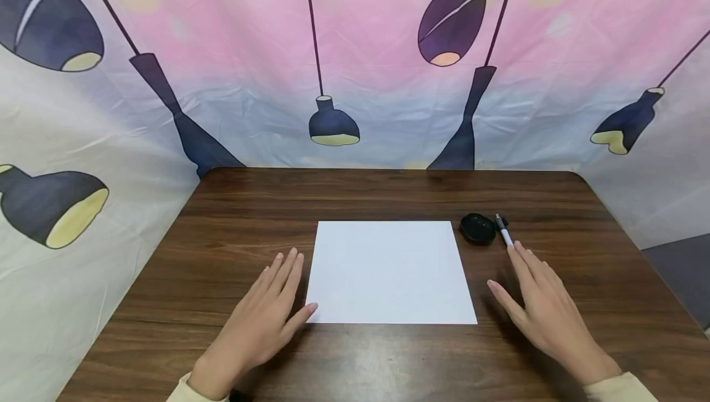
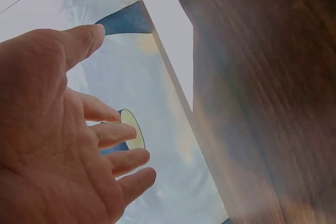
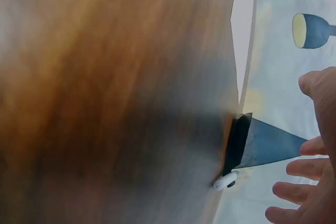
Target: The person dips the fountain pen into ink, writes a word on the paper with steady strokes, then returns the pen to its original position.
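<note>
A blank white sheet of paper (image 1: 391, 274) lies on the wooden table, its long side toward me. To its left is my left hand (image 1: 261, 312), fingers straight, with the thumb tip over the paper's near left corner; whether it touches cannot be told. My right hand (image 1: 546, 312) hovers right of the paper with its fingers extended. Its fingertips appear close to the lower end of a pen (image 1: 504, 230) with a white barrel and dark top. Beside the pen sits a small black round object (image 1: 477, 229), also seen as a dark shape (image 3: 238, 142) in the right wrist view.
The dark brown table (image 1: 388, 359) has rounded far corners. Behind it and along the left hangs a pastel cloth (image 1: 383, 32) printed with dark lamps. A grey surface (image 1: 679, 272) shows past the table's right edge.
</note>
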`<state>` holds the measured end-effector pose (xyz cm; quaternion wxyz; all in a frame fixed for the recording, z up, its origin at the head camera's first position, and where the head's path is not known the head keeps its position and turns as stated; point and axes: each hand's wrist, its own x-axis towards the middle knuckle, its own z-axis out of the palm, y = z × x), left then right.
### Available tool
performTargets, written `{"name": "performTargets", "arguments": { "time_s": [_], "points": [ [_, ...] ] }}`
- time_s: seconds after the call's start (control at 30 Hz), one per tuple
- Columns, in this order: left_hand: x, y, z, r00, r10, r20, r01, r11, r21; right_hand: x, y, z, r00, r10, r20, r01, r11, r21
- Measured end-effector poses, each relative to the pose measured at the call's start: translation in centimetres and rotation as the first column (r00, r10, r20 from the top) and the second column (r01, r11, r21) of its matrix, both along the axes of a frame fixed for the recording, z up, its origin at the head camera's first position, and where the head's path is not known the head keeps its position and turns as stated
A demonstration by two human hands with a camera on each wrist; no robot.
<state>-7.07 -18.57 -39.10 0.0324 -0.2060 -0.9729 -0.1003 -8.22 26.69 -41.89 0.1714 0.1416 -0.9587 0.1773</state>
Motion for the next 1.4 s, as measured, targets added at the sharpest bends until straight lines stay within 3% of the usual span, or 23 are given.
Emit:
{"name": "performTargets", "arguments": {
  "time_s": [0.37, 0.83, 1.07, 1.4],
  "points": [
    [-1.2, 0.4, -0.3, 0.997, -0.064, 0.053, 0.062, 0.998, 0.024, -2.2, 0.2, 0.3, 0.998, -0.053, -0.036, 0.051, 0.998, -0.035],
    [-2.4, 0.8, -0.1, 0.985, -0.105, 0.133, 0.101, 0.994, 0.04, -4.5, 1.0, 0.0, 0.992, -0.126, 0.001, 0.125, 0.982, -0.145],
    [-2.9, 0.9, -0.1, 0.98, -0.1, 0.174, 0.096, 0.995, 0.033, -5.5, 1.4, -0.2, 0.979, -0.195, 0.056, 0.2, 0.971, -0.127],
    [-4.0, 0.9, -0.4, 0.978, -0.111, 0.174, 0.115, 0.993, -0.012, -6.4, 1.8, -0.5, 0.971, -0.224, 0.083, 0.233, 0.965, -0.121]
  ]
}}
